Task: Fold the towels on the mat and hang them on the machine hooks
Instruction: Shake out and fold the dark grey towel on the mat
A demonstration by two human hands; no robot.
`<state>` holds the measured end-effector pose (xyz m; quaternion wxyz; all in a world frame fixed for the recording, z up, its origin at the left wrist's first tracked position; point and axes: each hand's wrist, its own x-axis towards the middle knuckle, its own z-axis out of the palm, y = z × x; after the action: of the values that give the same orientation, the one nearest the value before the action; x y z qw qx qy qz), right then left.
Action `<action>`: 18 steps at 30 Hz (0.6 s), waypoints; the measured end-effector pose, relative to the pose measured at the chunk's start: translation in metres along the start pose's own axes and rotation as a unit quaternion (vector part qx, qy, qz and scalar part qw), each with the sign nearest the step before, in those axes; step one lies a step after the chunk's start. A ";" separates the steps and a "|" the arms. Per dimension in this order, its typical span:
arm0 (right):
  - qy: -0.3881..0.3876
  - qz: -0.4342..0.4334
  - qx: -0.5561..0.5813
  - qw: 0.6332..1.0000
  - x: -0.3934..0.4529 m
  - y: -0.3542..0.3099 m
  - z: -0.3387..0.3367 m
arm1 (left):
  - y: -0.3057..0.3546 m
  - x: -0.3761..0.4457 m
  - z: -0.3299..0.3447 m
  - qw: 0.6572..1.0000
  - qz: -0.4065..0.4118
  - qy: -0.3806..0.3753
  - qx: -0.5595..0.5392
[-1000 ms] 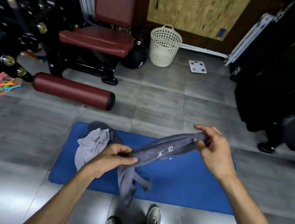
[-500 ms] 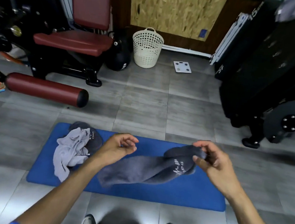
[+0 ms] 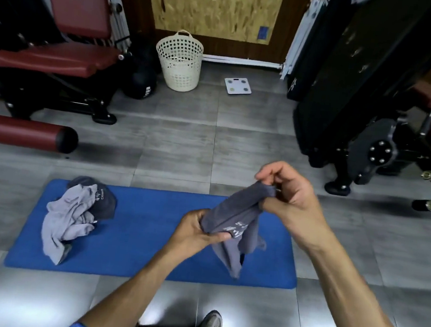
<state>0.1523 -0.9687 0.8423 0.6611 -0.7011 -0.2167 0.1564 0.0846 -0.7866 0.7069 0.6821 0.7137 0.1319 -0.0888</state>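
Both hands have drawn closer together since a moment ago, bunching the dark grey towel (image 3: 233,217) between them above the blue mat (image 3: 151,230). Fingers of the right hand (image 3: 288,195) pinch the towel's upper end; the left hand (image 3: 198,231), lower and nearer the body, grips its middle, and the loose end hangs below that hand. Well to the left hand's left, more crumpled towels (image 3: 74,213) lie on the mat.

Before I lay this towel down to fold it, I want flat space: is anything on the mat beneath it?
Nothing visible lies under the dark grey towel; that part of the blue mat is bare. The crumpled grey towels sit at its far left end.
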 end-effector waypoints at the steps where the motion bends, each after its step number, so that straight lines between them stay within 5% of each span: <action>1: 0.029 -0.003 -0.005 1.000 0.001 0.001 -0.011 | 0.001 0.001 -0.002 1.000 0.000 -0.008 -0.002; 10: 0.121 0.010 -0.055 0.991 -0.011 0.015 -0.082 | 0.033 -0.002 -0.016 0.993 0.004 -0.062 -0.097; 13: 0.142 0.074 -0.287 0.944 -0.014 0.032 -0.091 | 0.056 0.003 -0.013 0.997 0.025 -0.027 -0.067; 15: 0.086 0.097 -0.505 0.853 -0.016 0.034 -0.077 | 0.073 0.001 -0.008 0.995 0.076 -0.067 0.013; 16: 0.040 0.075 -0.528 0.845 -0.018 0.035 -0.064 | 0.080 -0.001 -0.003 0.988 0.112 -0.091 0.062; 18: -0.068 0.044 -0.405 0.911 -0.014 0.032 -0.027 | 0.091 -0.004 0.004 0.974 0.172 -0.099 0.111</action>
<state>0.1571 -0.9995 0.8118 0.2965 -0.9051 -0.2748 0.1316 0.1092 -0.7938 0.7949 0.6136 0.7844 -0.0720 -0.0545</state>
